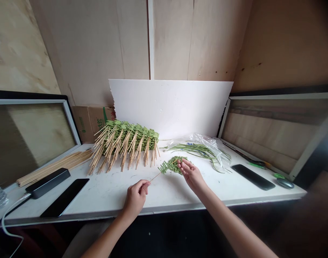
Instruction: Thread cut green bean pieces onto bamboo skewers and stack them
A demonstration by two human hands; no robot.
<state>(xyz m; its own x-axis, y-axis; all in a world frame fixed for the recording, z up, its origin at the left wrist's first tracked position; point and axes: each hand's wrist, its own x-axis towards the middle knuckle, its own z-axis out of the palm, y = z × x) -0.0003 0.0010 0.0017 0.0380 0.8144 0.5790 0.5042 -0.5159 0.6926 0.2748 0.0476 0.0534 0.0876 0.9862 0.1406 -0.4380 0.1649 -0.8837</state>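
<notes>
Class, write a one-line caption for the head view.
Left hand holds a stick bearing green pieces, right hand nearby, loaded skewers stacked behind.

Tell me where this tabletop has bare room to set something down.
Bare: white tabletop between the left black slab and your left hand; also between your right hand and the right dark slab, nearer than the plastic bag. Crowded: back left, with loose sticks and stacked green skewers; around the bag, long stems and small green pile.
</notes>
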